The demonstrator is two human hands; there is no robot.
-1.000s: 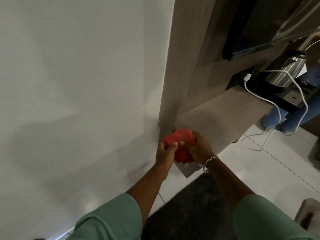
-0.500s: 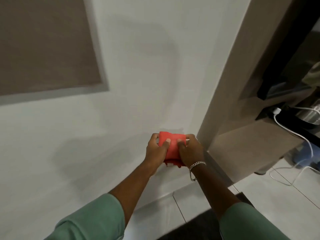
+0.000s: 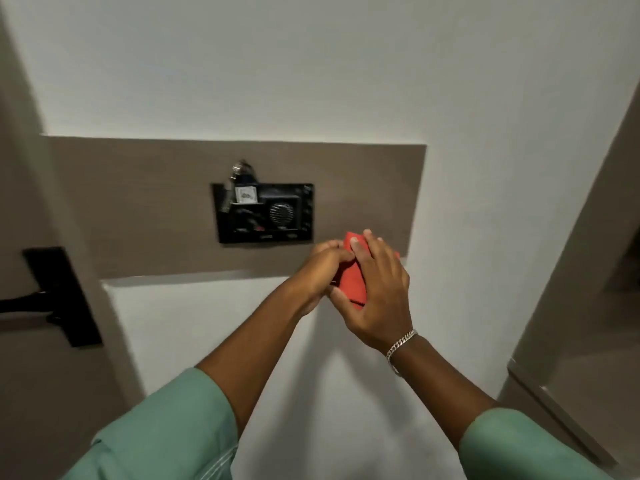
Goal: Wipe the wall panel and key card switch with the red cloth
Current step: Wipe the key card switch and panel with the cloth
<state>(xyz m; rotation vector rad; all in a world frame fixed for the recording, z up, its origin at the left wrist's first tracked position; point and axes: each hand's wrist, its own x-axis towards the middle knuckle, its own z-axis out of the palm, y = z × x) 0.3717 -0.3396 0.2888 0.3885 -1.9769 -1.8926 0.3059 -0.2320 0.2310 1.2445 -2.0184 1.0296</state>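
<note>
One red cloth (image 3: pixel 353 275), folded, sits between two hands: one left hand (image 3: pixel 320 271) and one right hand (image 3: pixel 375 292). One brown wall panel (image 3: pixel 138 202) carries one black key card switch (image 3: pixel 265 213), with one bunch of keys (image 3: pixel 242 174) hanging at its top left. One black door handle plate (image 3: pixel 62 294) shows at the left. One silver bracelet (image 3: pixel 401 344) circles the right wrist. Two green sleeves (image 3: pixel 166 431) are in view.
</note>
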